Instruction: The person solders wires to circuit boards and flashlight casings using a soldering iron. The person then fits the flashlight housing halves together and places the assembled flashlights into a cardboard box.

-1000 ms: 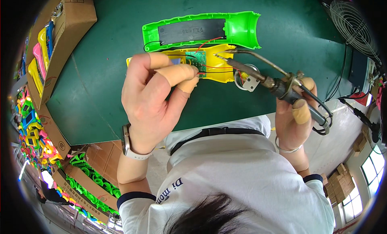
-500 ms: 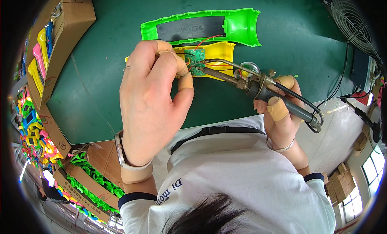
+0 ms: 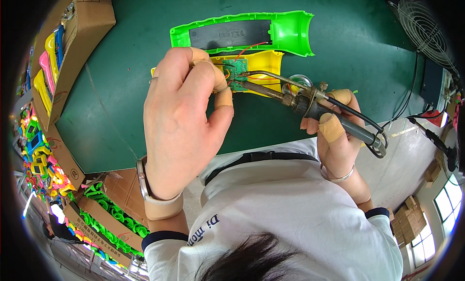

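Head view. The small green circuit board (image 3: 237, 73) was seen seated in the yellow shell half (image 3: 264, 63), which lay on the green mat (image 3: 121, 87) just below the bright green shell half (image 3: 290, 31). The board was taken as the landmark. It lay straight ahead of both hands, a little above them in the picture.

The soldering iron (image 3: 310, 102) was held with its long axis running from lower right up to the left, and its tip was brought to the board's right edge. Whether tip and board actually touched could not be told.

The left hand (image 3: 181, 121) was found immediately left of the board, curled nearly closed, taped fingertips pinched at the board's left edge and the red wires (image 3: 249, 47); what was gripped was hidden by the fingers. It was judged the nearer hand.

The right hand (image 3: 334, 133) was set well to the lower right of the board, closed firmly round the iron's dark handle.

A cardboard box (image 3: 72, 48) stood far left of the board; a wire fan guard (image 3: 426, 31) far right.
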`<action>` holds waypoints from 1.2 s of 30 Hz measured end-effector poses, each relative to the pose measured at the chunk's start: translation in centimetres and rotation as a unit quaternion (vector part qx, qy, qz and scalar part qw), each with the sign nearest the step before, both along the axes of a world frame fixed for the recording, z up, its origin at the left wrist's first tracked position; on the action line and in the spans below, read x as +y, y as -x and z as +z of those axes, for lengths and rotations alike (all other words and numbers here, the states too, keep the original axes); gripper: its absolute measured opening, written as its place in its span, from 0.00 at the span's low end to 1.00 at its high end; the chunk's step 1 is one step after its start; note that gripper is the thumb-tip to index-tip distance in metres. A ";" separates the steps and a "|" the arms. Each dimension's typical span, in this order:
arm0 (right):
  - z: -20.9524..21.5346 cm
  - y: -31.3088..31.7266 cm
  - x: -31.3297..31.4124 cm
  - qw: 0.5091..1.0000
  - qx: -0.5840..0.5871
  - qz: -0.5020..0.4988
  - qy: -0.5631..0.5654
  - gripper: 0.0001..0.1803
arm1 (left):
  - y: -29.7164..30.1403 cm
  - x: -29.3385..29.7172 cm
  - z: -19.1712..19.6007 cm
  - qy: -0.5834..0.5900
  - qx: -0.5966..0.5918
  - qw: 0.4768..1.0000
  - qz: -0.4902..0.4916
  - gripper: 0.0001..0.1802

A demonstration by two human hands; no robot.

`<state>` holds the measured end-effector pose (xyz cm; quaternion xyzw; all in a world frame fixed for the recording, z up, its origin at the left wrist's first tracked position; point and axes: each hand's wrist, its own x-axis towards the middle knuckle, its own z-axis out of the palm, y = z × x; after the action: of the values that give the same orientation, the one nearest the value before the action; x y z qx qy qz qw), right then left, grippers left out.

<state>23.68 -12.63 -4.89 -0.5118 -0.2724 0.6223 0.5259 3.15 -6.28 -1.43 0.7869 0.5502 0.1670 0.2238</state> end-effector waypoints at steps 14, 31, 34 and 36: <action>-0.1 -1.4 1.2 0.994 0.079 -0.067 -0.044 0.13 | -0.1 0.1 0.2 0.005 0.001 1.000 -0.003 0.10; -0.3 -2.6 1.4 0.995 0.040 -0.040 -0.082 0.14 | 7.1 0.0 0.2 -0.209 0.001 0.976 -0.060 0.20; -0.6 -3.1 1.8 0.995 0.030 -0.011 -0.089 0.13 | 8.7 -0.8 1.2 -0.270 0.178 0.925 -0.198 0.17; -0.6 -2.9 2.0 0.996 0.018 -0.021 -0.080 0.13 | 8.2 -0.9 1.9 -0.175 0.269 0.884 -0.341 0.12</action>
<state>26.56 -10.60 -5.48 -0.4627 -0.3013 0.5965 0.5825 -5.06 -7.20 0.49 0.9670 0.2491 -0.0437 -0.0309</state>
